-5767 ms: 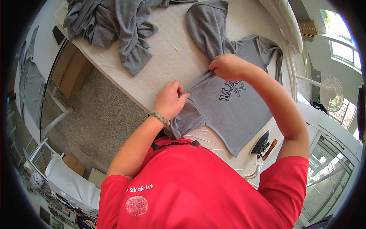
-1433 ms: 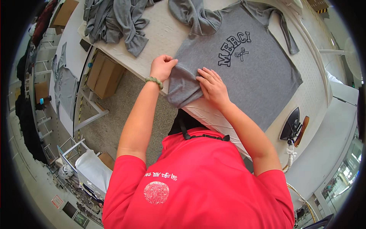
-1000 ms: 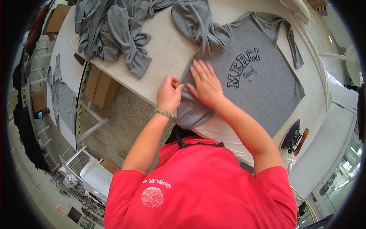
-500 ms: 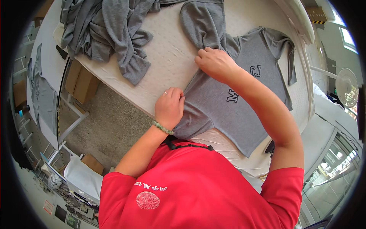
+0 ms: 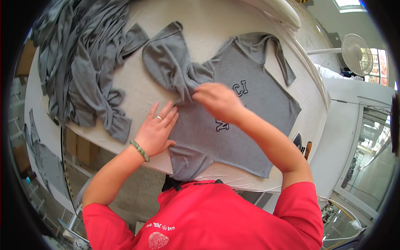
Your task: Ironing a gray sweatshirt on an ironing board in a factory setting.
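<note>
A grey long-sleeved sweatshirt [image 5: 260, 102] with black-outlined lettering lies spread on the padded white table [image 5: 137, 89]. Its far-left part is bunched and folded, with one sleeve reaching up and left. My left hand [image 5: 154, 135], wearing a ring and a green bead bracelet, lies flat with fingers apart at the garment's left edge. Above the chest, my right hand [image 5: 218, 103] is slightly blurred, its curled fingertips pinching the bunched fabric.
A heap of grey garments [image 5: 89, 54] covers the table's left end. An iron [image 5: 297, 141] with a wooden-handled tool [image 5: 308, 150] rests near the right edge. A white fan [image 5: 357, 54] stands beyond the table, and cardboard boxes [image 5: 81, 148] sit below its left side.
The view has shifted, so the table sits differently. My left hand has gone from curled to spread flat against the sweatshirt's edge. The sweatshirt's far sleeve now lies folded down, its end showing.
</note>
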Demonstrator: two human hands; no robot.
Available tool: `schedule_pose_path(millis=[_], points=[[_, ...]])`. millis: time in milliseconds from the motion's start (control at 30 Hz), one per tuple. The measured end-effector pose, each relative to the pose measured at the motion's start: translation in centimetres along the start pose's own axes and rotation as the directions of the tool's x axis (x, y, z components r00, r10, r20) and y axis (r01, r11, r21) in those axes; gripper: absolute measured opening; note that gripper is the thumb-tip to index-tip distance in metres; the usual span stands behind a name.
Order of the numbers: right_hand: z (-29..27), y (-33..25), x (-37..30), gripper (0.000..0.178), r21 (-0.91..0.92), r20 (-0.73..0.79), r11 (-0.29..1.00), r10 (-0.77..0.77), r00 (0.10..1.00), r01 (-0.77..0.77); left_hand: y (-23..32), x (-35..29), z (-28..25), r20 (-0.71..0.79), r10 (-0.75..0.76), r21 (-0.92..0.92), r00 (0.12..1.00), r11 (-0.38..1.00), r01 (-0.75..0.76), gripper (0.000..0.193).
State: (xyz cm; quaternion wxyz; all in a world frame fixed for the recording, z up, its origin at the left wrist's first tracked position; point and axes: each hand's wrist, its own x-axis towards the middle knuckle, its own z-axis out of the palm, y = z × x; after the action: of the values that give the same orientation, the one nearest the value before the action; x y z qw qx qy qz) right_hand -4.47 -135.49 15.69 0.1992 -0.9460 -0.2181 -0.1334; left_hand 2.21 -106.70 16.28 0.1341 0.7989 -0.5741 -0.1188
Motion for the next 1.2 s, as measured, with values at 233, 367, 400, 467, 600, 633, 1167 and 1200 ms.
schedule_pose_path(millis=[233, 367, 400, 467, 600, 633, 1167, 1200], points=[[-5.3, 15.1, 1.2, 0.021, -0.156, -0.120, 0.919, 0.347, 0.930, -0.363, -1.5, 20.1, -1.5, -0.470, -0.183, -0.354, 0.864, 0.935, 0.006, 0.021], [-5.1, 21.3, 4.8, 0.022, -0.266, 0.174, 0.895, 0.409, 0.896, -0.357, -4.4, 26.3, -0.8, 0.086, -0.414, -0.450, 0.906, 0.796, 0.406, 0.022], [-5.1, 21.9, 5.5, 0.023, -0.302, 0.305, 0.884, 0.444, 0.842, -0.357, -5.5, 26.5, -1.0, 0.252, -0.409, -0.539, 0.877, 0.693, 0.478, 0.025], [-5.2, 22.5, 6.4, 0.023, -0.259, 0.348, 0.882, 0.465, 0.814, -0.393, -7.6, 26.3, -1.4, 0.554, -0.322, -0.631, 0.768, 0.439, 0.639, 0.033], [-6.0, 24.8, 8.3, 0.024, -0.163, 0.491, 0.854, 0.504, 0.710, -0.494, -8.5, 25.1, -0.2, 0.570, -0.258, -0.754, 0.780, 0.213, 0.622, 0.037], [-6.2, 25.3, 8.7, 0.024, -0.129, 0.539, 0.833, 0.514, 0.667, -0.538, -8.7, 24.9, -0.1, 0.576, -0.259, -0.747, 0.776, 0.219, 0.628, 0.037], [-4.9, 26.1, 8.5, 0.025, -0.020, 0.551, 0.800, 0.509, 0.662, -0.599, -7.1, 24.5, 0.3, 0.426, -0.354, -0.843, 0.833, 0.180, 0.508, 0.028], [-4.7, 26.2, 8.3, 0.025, -0.007, 0.539, 0.801, 0.508, 0.672, -0.599, -6.6, 24.4, 0.4, 0.396, -0.395, -0.858, 0.829, 0.162, 0.487, 0.026]])
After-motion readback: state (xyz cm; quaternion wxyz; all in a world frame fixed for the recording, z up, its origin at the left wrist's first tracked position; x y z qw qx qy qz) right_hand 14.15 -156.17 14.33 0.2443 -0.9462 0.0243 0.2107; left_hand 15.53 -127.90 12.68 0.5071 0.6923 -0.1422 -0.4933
